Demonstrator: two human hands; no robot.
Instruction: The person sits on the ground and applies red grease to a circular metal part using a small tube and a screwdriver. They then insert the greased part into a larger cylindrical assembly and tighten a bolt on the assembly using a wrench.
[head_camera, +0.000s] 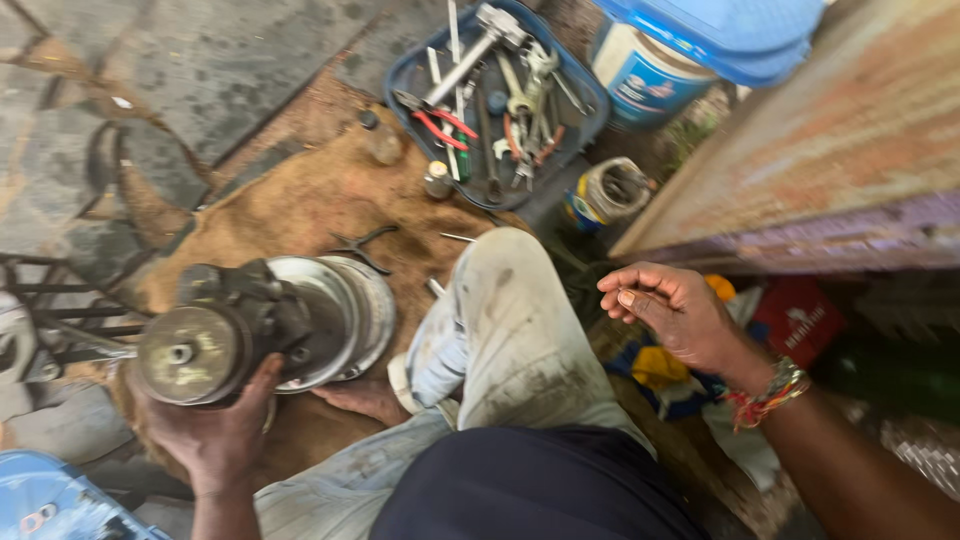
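- We see the left hand low in the view, palm up and fingers wrapped under the round end of a grimy metal motor assembly, gripping it and holding it tipped on its side.
- The right hand hangs in the air well to the right of the motor assembly, past the raised knee; its fingers are loosely curled, thumb near the fingertips, and it holds nothing that we can make out. A band of coloured threads circles its wrist.
- The motor assembly sits just left of the person's bent leg in stained pale trousers, and a bare foot shows right beneath the assembly's wide flange.
- The leg stands between the motor assembly and the right hand.
- A pair of dark pliers lies on the ground just above the motor assembly, on a rough brown sack cloth.
- Farther up from the assembly, a dark blue plastic tray holds spanners, red-handled pliers and other steel tools in a heap.
- To the right of that tray stand a white and blue tub and a small open tin.
- A rusty corrugated sheet slopes along the far right.
- The assembly is dull grey metal, oily, with a disc-shaped pulley face toward us and a shiny bell-shaped housing behind.
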